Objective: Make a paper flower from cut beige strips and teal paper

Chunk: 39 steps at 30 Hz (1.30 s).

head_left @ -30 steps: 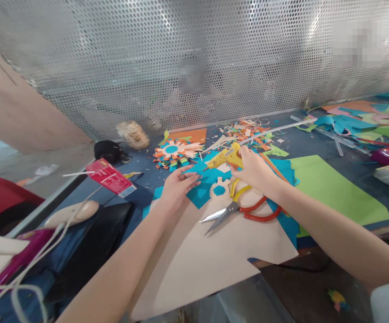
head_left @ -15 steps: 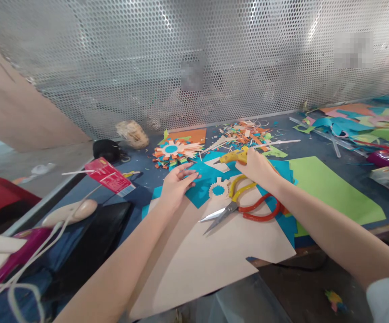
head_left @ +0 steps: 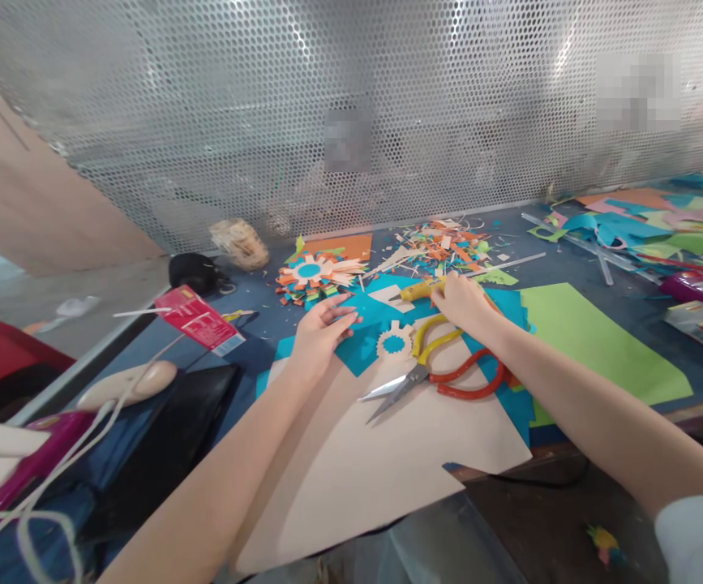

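My right hand [head_left: 465,304] is wrapped round a yellow glue gun [head_left: 419,289], its nozzle pointing left over a cream paper piece [head_left: 389,297] on blue paper [head_left: 357,357]. A whitish stick [head_left: 512,264] extends right from behind the hand. My left hand [head_left: 322,326] hovers by the blue paper's left side, fingers apart and holding nothing. Between the hands lies a toothed cream paper ring [head_left: 381,350] with blue showing in its centre. Nearer me, partly opened scissors [head_left: 410,381] with yellow and red handles rest on a large cream sheet [head_left: 351,470].
Behind lie a layered paper flower [head_left: 330,269] and a heap of paper scraps [head_left: 448,243]. Green paper [head_left: 606,345] is at right, with coloured offcuts [head_left: 636,223] beyond. A red carton [head_left: 196,316], white cable [head_left: 108,422] and black flat case [head_left: 169,454] stand left. Perforated metal [head_left: 254,113] closes the back.
My right hand and the glue gun have shifted slightly, the nozzle now a little lower and more of the small cream piece showing. My left hand has barely moved.
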Each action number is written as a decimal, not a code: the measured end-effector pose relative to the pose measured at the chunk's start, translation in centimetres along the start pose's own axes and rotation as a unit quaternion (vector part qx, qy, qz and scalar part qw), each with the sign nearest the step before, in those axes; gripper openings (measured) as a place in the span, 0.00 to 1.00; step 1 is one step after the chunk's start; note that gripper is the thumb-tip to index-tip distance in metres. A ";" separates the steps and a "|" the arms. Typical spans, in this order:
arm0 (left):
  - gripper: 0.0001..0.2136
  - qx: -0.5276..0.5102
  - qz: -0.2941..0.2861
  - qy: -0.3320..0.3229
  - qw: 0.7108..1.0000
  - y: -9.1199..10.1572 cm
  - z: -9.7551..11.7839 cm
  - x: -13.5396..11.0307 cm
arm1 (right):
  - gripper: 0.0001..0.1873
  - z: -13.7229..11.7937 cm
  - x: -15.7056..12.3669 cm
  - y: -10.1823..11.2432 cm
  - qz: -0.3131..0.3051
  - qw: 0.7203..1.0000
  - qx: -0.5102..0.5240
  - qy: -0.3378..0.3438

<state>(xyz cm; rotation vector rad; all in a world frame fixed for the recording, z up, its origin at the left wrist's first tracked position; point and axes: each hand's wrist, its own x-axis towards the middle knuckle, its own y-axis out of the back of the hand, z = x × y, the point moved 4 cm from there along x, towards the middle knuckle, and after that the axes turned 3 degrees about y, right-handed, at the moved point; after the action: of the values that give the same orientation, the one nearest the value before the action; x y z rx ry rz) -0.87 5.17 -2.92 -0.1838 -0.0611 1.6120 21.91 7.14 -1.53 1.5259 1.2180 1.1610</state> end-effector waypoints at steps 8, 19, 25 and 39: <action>0.22 -0.004 -0.001 0.002 1.000 0.0 0.1 0.0 | 0.15 -1.6 -1.2 1.8 0.108 0.988 -0.033 0.103; 0.23 0.006 -0.013 -0.006 1.000 0.1 -0.4 0.4 | 0.24 -5.3 -4.6 -0.4 -0.051 0.957 0.073 0.275; 0.23 0.011 -0.022 -0.009 1.000 -0.1 0.0 0.1 | 0.16 -5.3 -4.5 0.3 -0.090 0.951 0.184 0.234; 0.22 0.073 -0.012 -0.145 0.987 0.1 1.9 -0.9 | 0.11 -4.7 -3.8 0.3 -0.122 0.827 0.500 0.224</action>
<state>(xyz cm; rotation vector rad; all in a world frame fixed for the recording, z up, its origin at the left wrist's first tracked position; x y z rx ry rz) -1.20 4.36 -0.96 0.1646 -0.1682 1.6025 17.02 3.63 -0.80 1.7430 2.5363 0.7111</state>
